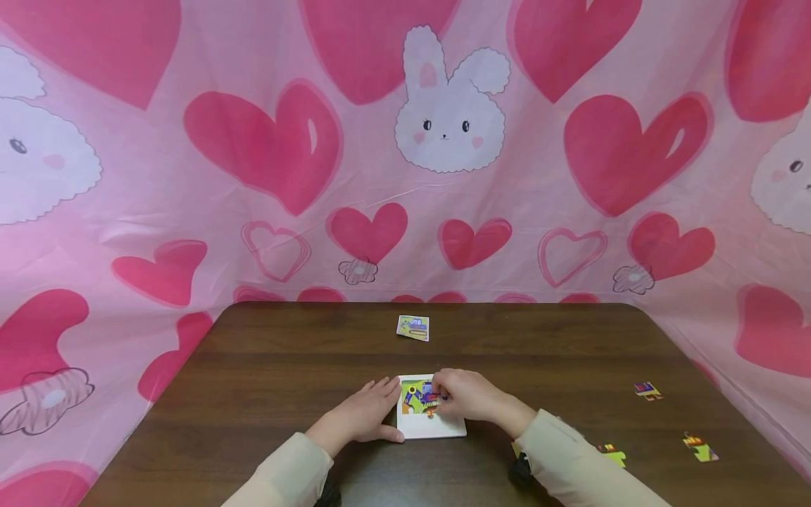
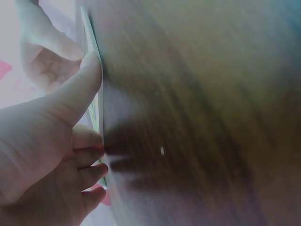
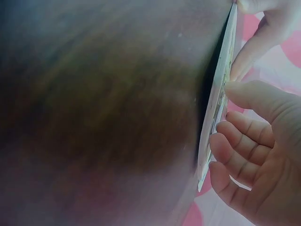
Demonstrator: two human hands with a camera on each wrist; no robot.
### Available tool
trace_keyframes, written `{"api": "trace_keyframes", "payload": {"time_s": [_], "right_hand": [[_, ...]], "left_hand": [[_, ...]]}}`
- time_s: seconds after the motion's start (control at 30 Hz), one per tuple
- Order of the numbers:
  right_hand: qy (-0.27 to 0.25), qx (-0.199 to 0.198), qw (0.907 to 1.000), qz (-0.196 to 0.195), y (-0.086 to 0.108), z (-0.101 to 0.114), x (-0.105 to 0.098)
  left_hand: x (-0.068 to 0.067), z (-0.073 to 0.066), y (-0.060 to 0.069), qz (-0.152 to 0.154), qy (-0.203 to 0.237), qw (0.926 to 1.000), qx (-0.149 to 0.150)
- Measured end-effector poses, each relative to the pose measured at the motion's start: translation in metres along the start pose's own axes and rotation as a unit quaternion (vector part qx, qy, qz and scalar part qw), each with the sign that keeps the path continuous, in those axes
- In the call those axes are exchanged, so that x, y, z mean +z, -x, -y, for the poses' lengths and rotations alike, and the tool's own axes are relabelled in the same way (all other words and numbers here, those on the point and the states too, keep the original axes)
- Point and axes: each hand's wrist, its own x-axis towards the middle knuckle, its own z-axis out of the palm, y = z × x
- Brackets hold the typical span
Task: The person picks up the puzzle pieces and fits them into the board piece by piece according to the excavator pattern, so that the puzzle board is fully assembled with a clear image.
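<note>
A white puzzle board lies on the table with a colourful vehicle picture partly filling its recess. My left hand rests along the board's left side, fingers nearly straight, thumb at the near corner. Over the right part of the picture, my right hand has curled fingers and pinches a puzzle piece mostly hidden by the fingertips; a small orange tab shows at the recess's lower edge. In the right wrist view, the right thumb and fingertips meet the board's edge-on surface.
A small picture card of a vehicle lies farther back. Loose puzzle pieces lie to the right: a purple one, a yellow-green one, and another partly behind the right sleeve. A heart-patterned pink cloth hangs behind the brown table.
</note>
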Motion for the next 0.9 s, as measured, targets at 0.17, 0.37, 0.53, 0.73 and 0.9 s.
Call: {"api": "trace_keyframes", "payload": {"time_s": [0.17,0.37,0.53,0.73,0.9], "right_hand": [[0.007,-0.001,1.0000,0.002,-0.0012,-0.0013,0.0011],[0.002,-0.005,0.9999,0.015,-0.0015,-0.0022,0.0011],[-0.004,-0.014,0.9996,0.025,-0.0013,-0.0029,0.0009],[-0.001,-0.023,0.9995,0.022,-0.0016,-0.0028,0.0014],[-0.009,-0.031,0.9992,0.022,-0.0007,-0.0014,0.0007]], "left_hand": [[-0.0003,-0.0003,-0.0002,-0.004,-0.005,1.0000,0.002],[0.0006,-0.0003,-0.0003,-0.007,-0.007,0.9999,0.004],[0.0003,-0.0005,-0.0007,-0.004,-0.008,1.0000,0.001],[0.0004,-0.0001,-0.0021,0.002,-0.008,1.0000,-0.005],[0.0016,0.0012,-0.0026,0.002,-0.005,1.0000,-0.004]]}}
